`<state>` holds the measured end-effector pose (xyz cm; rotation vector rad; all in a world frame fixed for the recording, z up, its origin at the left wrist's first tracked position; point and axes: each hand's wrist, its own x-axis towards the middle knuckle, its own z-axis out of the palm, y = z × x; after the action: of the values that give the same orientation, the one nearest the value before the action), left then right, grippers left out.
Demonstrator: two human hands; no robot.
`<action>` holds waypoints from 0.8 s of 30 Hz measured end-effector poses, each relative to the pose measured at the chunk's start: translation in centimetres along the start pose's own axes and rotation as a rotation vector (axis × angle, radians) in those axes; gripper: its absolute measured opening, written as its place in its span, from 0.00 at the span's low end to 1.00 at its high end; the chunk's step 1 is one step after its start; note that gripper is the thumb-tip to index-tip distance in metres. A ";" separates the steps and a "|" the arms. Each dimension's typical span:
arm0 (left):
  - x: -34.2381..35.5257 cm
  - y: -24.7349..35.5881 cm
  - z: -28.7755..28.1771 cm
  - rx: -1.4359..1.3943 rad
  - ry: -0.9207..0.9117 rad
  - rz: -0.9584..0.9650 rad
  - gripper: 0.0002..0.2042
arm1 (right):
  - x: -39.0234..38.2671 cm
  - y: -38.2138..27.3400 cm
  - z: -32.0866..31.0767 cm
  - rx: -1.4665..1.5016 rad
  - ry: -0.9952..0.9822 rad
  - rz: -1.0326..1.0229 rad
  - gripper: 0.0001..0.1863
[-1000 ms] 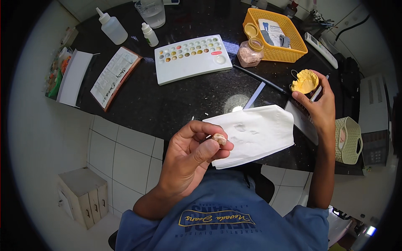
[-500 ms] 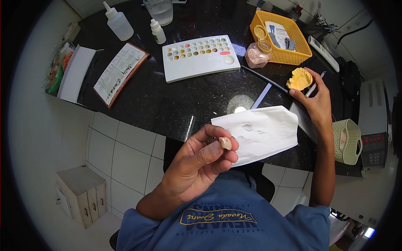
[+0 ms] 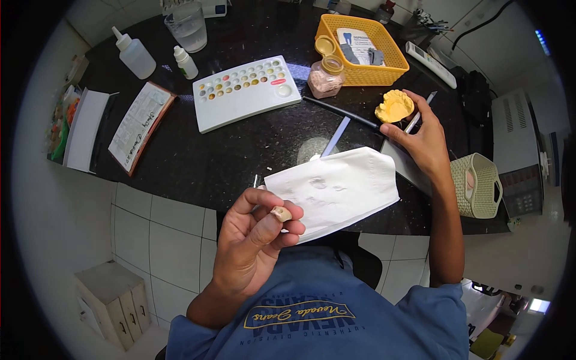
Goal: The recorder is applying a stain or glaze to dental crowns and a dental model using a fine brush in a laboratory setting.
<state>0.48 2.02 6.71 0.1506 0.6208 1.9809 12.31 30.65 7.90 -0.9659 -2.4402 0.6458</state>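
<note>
Glossy black countertop [image 3: 231,147], matt yellow cast [image 3: 396,108], creased paper towel [image 3: 354,180]

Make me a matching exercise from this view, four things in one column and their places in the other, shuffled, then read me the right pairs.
Column one
1. Small tooth-coloured piece
2. Yellow cast
3. Jar of pink powder
4. Small dropper bottle

Column two
A. In the grasp of the right hand
B. Between the squeeze bottle and the white palette
C. Pinched in the left hand
D. At the near left corner of the yellow basket

Right pairs: 1-C, 2-A, 3-D, 4-B.
</note>
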 end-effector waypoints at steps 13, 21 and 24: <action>-0.6 -0.4 -1.0 0.331 0.158 0.281 0.05 | -0.5 1.7 -3.8 0.132 -0.052 0.127 0.19; -0.7 -0.8 -1.4 0.278 0.171 0.249 0.05 | -0.1 0.8 -2.6 -0.440 0.052 0.138 0.17; -0.8 -0.7 -1.6 0.271 0.171 0.245 0.05 | -0.2 -0.4 -2.6 -0.471 0.059 0.124 0.11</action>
<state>0.83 1.04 5.06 0.2334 1.0238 2.1514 13.65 30.88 10.13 -1.2990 -2.5453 0.0686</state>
